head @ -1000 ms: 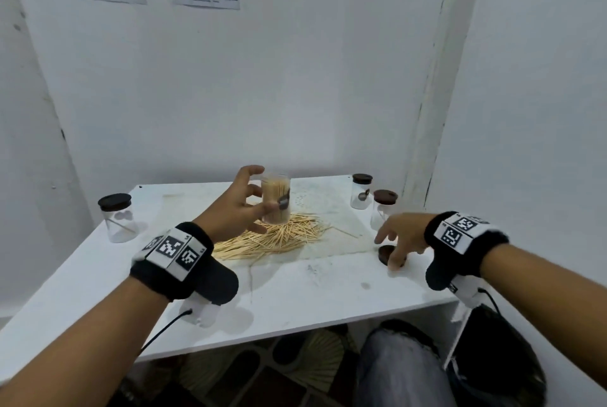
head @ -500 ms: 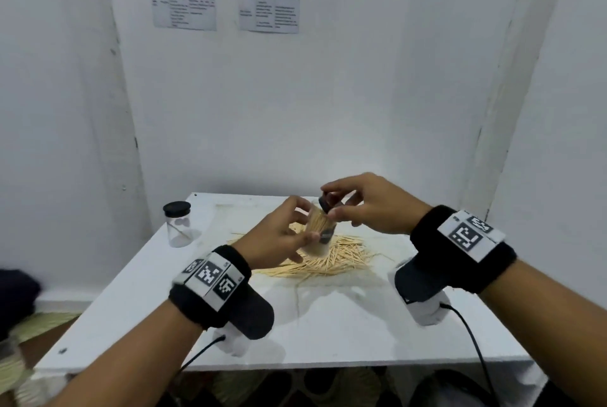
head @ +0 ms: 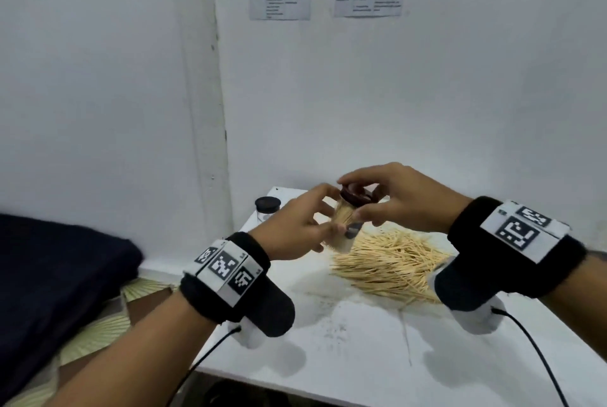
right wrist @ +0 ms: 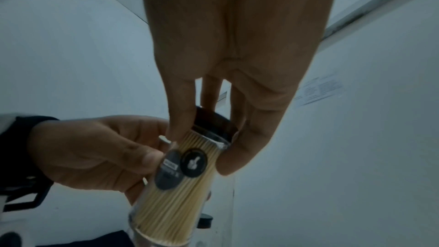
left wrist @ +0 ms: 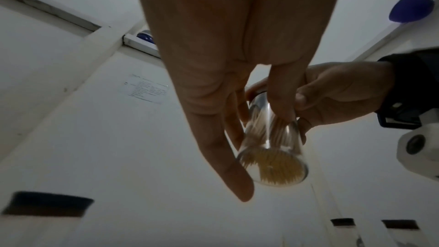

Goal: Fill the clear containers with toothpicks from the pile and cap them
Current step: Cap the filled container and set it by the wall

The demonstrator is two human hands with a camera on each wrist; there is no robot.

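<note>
Container (head: 343, 226), packed with toothpicks, is held in the air above the pile (head: 391, 262), tilted, long axis leaning its mouth up toward the right hand (head: 404, 199). Left hand (head: 295, 229) grips the body, fingers curled round it. Right hand pinches the dark cap (head: 354, 196) at the mouth; whether the cap is fully seated cannot be told. Judgement: seating needs a push along the tilted axis
</note>
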